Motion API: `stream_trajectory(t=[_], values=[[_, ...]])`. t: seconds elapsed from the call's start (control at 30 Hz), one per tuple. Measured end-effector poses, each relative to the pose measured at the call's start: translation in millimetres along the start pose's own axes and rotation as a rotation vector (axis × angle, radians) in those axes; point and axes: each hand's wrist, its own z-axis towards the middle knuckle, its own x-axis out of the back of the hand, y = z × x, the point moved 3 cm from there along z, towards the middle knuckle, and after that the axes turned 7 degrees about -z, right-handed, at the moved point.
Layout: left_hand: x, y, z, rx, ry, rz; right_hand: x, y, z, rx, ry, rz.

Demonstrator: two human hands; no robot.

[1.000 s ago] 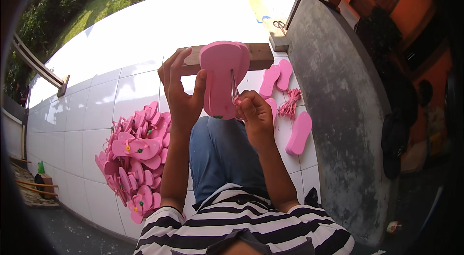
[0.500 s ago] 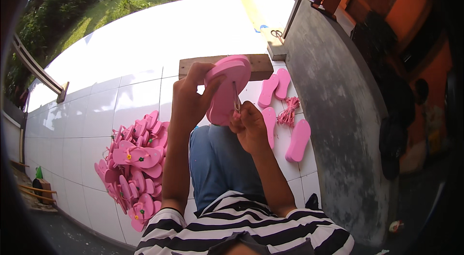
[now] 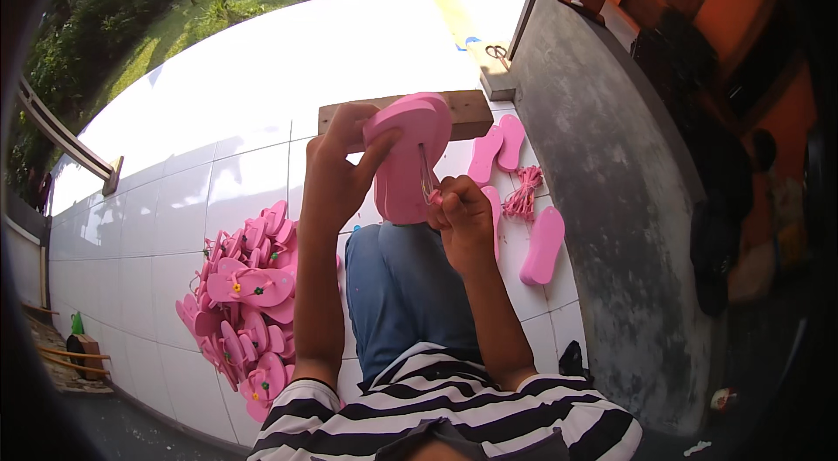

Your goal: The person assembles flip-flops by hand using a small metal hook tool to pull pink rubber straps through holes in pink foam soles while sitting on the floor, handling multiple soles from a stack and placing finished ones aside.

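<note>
My left hand [image 3: 342, 166] grips a pink flip-flop sole [image 3: 403, 177] by its left edge, thumb across the face and fingers behind; a second pink layer shows at its upper right. A thin metal wire tool [image 3: 425, 168] runs from a hole in the sole down to my right hand [image 3: 464, 215]. The right fingers are closed on a small pink strap [image 3: 435, 196] at the tool's lower end; whether they also pinch the metal is hidden. Behind the sole lies a wooden block [image 3: 471, 113].
A heap of pink flip-flops [image 3: 249, 282] lies on the white tiles at left. On the right are loose pink soles [image 3: 543, 247] and a bundle of pink straps [image 3: 524, 193], beside a grey wall [image 3: 602, 155]. Scissors [image 3: 497, 53] rest on a ledge farther off.
My right hand has shifted slightly right and up, and the pink strap shows more clearly at the tool's end. The sole is still held by my left hand, turned a little more upright.
</note>
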Motion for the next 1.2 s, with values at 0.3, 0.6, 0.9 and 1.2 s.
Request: stream_trajectory(t=[0.3, 0.6, 0.9, 1.2], values=[[-3, -2, 1, 0.021, -0.023, -0.008, 16, 12, -8, -0.116, -0.049, -0.061], [-2, 4, 0, 0.009, -0.015, 0.053, 18, 9, 6, -0.264, -0.095, 0.007], [-4, 8, -3, -0.022, 0.043, 0.130, 12, 17, 16, -0.191, -0.086, 0.102], [-6, 9, -10, 0.016, 0.047, 0.184, 18, 8, 13, -0.280, -0.117, 0.031]])
